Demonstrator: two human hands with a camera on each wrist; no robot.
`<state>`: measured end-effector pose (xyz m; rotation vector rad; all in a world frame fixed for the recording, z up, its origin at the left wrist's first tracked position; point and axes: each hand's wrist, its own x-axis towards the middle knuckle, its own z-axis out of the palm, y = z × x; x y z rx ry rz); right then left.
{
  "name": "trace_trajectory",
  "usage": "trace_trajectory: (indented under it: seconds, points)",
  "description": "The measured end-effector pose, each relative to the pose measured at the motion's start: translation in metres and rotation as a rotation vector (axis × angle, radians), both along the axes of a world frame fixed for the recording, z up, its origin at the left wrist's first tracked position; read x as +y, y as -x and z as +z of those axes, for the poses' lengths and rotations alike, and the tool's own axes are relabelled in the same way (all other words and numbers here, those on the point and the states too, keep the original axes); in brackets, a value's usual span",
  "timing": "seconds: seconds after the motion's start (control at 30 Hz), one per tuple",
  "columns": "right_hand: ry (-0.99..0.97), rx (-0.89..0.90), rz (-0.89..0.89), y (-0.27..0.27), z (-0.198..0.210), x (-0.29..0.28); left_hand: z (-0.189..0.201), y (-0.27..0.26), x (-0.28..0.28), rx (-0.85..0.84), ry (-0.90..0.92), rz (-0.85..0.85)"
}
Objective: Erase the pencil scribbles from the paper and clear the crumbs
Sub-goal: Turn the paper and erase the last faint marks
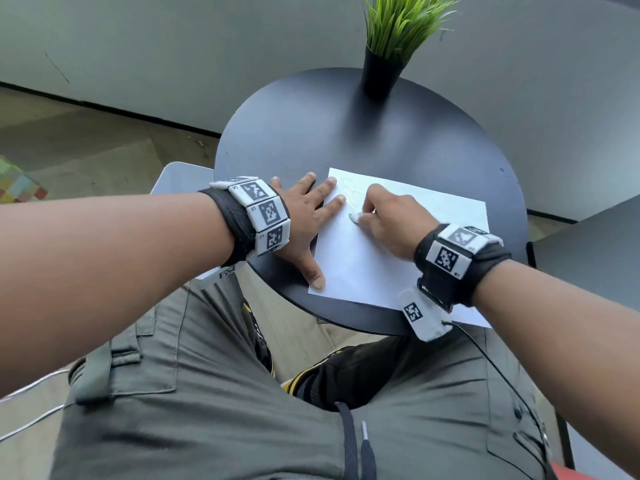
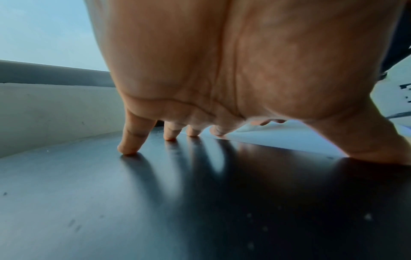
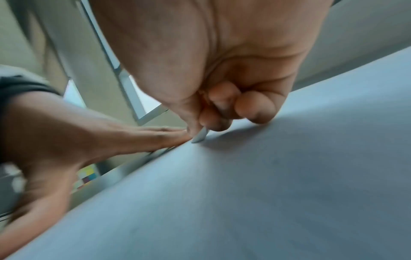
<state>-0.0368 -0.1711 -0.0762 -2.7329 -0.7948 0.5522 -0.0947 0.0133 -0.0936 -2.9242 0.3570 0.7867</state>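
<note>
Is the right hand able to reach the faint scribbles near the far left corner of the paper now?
Probably yes. The right hand pinches the eraser right beside the scribbles, with bare paper between. The left hand only presses the paper's edge, beside the marks.

1. One sheet of paper [image 1: 374,258] on one round black table [image 1: 346,133].
2. One white eraser [image 1: 354,218], its tip on the sheet.
3. Two hands: left hand [image 1: 304,216], right hand [image 1: 391,220].
4. One potted grass plant [image 1: 384,67].
5. Two marker wristbands, one per wrist.
</note>
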Motion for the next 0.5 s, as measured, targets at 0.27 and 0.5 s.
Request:
trace_trajectory:
  seconds: [0.27, 0.5]
  points:
    - [0.008, 0.105, 0.308, 0.039, 0.001, 0.002, -0.002, -0.002, 0.000, 0.003, -0.004, 0.002]
    - [-0.024, 0.073, -0.032, 0.003, -0.001, -0.004, 0.001, -0.001, 0.000, 0.001, 0.010, 0.020]
